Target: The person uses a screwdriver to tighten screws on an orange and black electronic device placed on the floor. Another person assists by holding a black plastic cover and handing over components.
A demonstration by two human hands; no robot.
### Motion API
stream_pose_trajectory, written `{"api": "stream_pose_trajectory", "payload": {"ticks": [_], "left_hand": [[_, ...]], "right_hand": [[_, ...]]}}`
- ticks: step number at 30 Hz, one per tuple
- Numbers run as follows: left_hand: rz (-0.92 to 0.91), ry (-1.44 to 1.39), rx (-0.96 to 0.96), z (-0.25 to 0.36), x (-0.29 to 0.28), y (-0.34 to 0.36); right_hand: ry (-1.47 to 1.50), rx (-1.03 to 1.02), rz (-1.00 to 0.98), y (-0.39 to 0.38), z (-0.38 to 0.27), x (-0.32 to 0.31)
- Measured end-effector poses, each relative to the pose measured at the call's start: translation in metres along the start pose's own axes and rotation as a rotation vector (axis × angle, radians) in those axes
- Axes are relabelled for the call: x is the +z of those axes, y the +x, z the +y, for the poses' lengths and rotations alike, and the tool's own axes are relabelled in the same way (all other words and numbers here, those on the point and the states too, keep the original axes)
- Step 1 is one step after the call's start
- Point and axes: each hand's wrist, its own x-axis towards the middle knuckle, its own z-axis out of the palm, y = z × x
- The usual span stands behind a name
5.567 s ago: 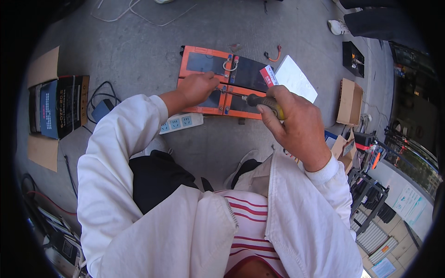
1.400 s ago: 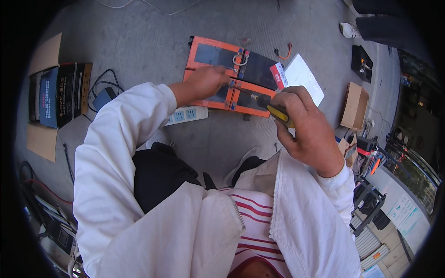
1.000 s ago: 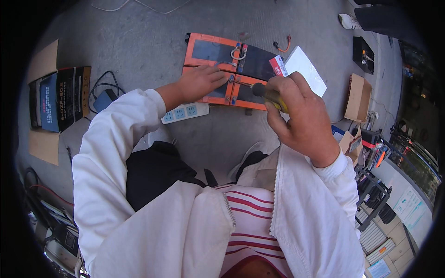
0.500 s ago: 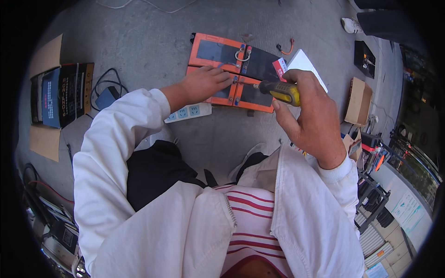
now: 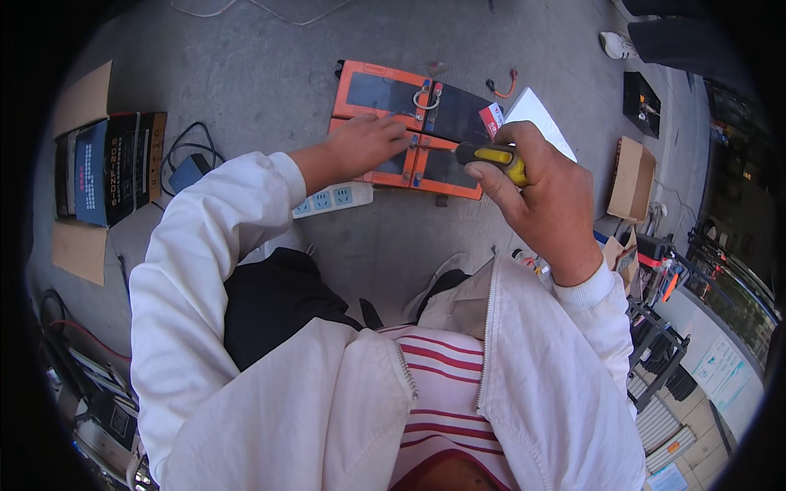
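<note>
Several orange-and-black batteries lie side by side on the floor in front of me, with metal terminals along their meeting edges. My right hand is wrapped round the yellow-and-black handle of a screwdriver. Its shaft points left across a battery, the tip at a terminal beside my left fingertips. My left hand rests over the near left battery with bent fingers together at that terminal; whatever they pinch there is hidden. A pale looped wire joins terminals on the far pair.
A white box and a red-and-white card lie right of the batteries, near an orange lead. A power strip is close to my left forearm. Boxes flank both sides. Another person's leg shows far right.
My right hand and the screwdriver handle have shifted slightly left, and the grip on the handle has turned. My left fingers are a little more bent at the same terminal.
</note>
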Motion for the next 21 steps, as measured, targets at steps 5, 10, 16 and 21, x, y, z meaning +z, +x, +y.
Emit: {"api": "stream_pose_trajectory", "payload": {"ticks": [5,10,16,21], "left_hand": [[0.006,-0.110,0.002,-0.006,-0.001,0.001],[-0.019,-0.101,0.024,-0.011,-0.002,0.000],[-0.004,-0.105,0.090,-0.024,0.003,-0.002],[-0.001,-0.107,0.087,-0.025,-0.001,-0.004]], "right_hand": [[0.076,-0.110,-0.035,-0.001,-0.001,-0.005],[0.053,-0.041,0.107,0.003,0.002,0.000],[0.031,-0.020,0.056,0.002,0.004,0.003],[0.061,-0.083,0.126,0.004,-0.001,0.000]]}}
